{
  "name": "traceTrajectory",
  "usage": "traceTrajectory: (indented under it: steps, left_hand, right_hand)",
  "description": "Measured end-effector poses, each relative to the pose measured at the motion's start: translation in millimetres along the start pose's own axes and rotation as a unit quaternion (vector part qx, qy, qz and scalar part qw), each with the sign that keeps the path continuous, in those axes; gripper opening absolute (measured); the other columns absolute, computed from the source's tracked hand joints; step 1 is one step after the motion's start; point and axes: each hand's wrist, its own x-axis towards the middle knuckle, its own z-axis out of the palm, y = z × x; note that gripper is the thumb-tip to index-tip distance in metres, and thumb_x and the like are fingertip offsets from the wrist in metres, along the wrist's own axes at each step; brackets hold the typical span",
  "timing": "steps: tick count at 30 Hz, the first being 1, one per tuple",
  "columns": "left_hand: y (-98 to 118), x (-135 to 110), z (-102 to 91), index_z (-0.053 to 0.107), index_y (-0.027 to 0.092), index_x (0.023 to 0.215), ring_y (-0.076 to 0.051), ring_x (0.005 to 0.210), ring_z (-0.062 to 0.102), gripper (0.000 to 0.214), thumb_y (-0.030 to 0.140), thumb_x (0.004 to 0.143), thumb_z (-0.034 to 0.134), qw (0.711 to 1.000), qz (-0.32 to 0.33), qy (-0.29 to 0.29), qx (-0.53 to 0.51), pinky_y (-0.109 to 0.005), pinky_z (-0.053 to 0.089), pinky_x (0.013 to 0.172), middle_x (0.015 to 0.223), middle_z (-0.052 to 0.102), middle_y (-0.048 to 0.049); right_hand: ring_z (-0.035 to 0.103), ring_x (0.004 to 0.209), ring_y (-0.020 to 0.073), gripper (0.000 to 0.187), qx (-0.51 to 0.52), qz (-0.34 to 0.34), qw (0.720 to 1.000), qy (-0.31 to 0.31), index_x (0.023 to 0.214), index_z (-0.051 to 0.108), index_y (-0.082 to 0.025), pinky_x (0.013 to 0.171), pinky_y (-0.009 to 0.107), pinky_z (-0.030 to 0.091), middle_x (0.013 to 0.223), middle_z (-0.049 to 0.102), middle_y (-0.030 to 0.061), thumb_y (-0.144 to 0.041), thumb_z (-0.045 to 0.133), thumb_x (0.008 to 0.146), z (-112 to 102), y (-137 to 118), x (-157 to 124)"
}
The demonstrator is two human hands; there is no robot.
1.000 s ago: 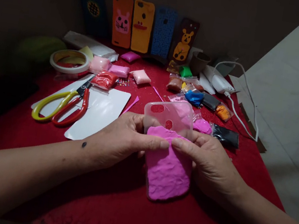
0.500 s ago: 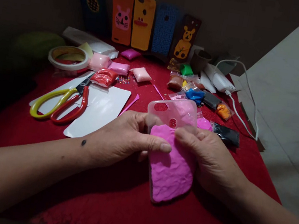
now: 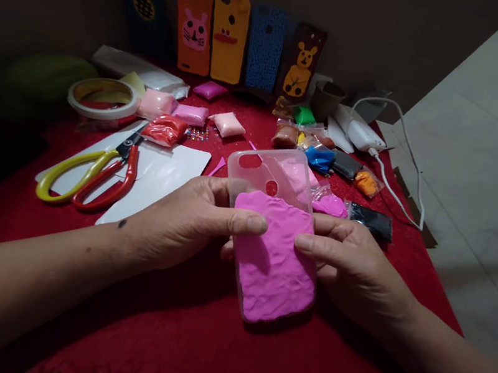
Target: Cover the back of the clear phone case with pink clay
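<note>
Between both hands I hold a translucent phone case (image 3: 287, 167), tilted above the red cloth. Pink modelling clay (image 3: 274, 279) covers its lower part in an uneven, dented layer; the upper part with the camera hole and a round hole is bare. My left hand (image 3: 196, 222) grips the left side, its thumb lying on the clay and its other fingers mostly behind the case. On the right edge, my right hand (image 3: 351, 259) pinches the case, thumb tip on the clay's edge and fingers behind. Beyond the case lie packets of pink clay (image 3: 331, 204) and black clay (image 3: 371, 221).
Scissors (image 3: 107, 170) lie on white sheets (image 3: 176, 165) at left, near a tape roll (image 3: 102, 99) and a red clay packet (image 3: 164, 130). Decorated phone cases (image 3: 228, 38) lean against the wall. A white charger (image 3: 361, 132) with a cable stands at back right.
The case has shifted a little left and up in view, uncovering more of its right side. My right thumb has moved from the clay's top edge down to its right side.
</note>
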Motion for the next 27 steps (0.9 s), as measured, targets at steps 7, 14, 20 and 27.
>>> traceTrajectory:
  steps: [7, 14, 20, 27]
  left_hand:
    - [2.2, 0.3, 7.0, 0.065, 0.015, 0.078, -0.009, 0.059, 0.054, 0.025, 0.031, 0.072, 0.083, 0.998, -0.047, 0.006, 0.048, -0.021, 0.044, 0.057, 0.068, 0.060, 0.0017]
    - [2.4, 1.3, 7.8, 0.059, 0.015, 0.070, -0.006, 0.050, 0.046, 0.028, 0.032, 0.074, 0.081, 0.998, -0.035, 0.003, 0.059, -0.018, 0.035, 0.048, 0.060, 0.054, 0.0041]
    - [3.6, 0.5, 8.5, 0.063, 0.016, 0.075, -0.007, 0.052, 0.047, 0.023, 0.030, 0.072, 0.081, 0.998, -0.044, -0.008, 0.050, -0.019, 0.038, 0.051, 0.063, 0.056, 0.0040]
    - [10.3, -1.5, 2.9, 0.068, 0.017, 0.088, -0.013, 0.070, 0.062, 0.019, 0.022, 0.073, 0.079, 0.984, -0.106, -0.139, 0.046, -0.021, 0.047, 0.061, 0.080, 0.069, -0.0013]
  right_hand:
    - [0.058, 0.067, 0.0132, 0.013, -0.052, -0.015, 0.998, 0.026, 0.078, 0.072, -0.019, 0.066, 0.027, 0.047, 0.076, 0.067, 0.0001, -0.029, 0.080, 0.076, -3.1, 9.0, 1.4]
    - [0.049, 0.056, 0.0092, 0.023, -0.004, 0.003, 1.000, 0.023, 0.070, 0.066, -0.017, 0.057, 0.024, 0.041, 0.064, 0.059, -0.0024, -0.034, 0.081, 0.076, 1.0, 8.9, 2.7]
    - [0.056, 0.060, 0.0101, 0.024, 0.005, 0.007, 0.999, 0.044, 0.071, 0.069, -0.017, 0.059, 0.024, 0.044, 0.068, 0.065, -0.0018, -0.031, 0.088, 0.067, 5.2, 9.8, 4.4]
    - [0.056, 0.055, 0.0078, 0.012, 0.137, -0.077, 0.985, 0.068, 0.065, 0.073, -0.016, 0.060, 0.021, 0.049, 0.056, 0.061, -0.0033, -0.017, 0.081, 0.073, 8.0, 4.5, 11.2]
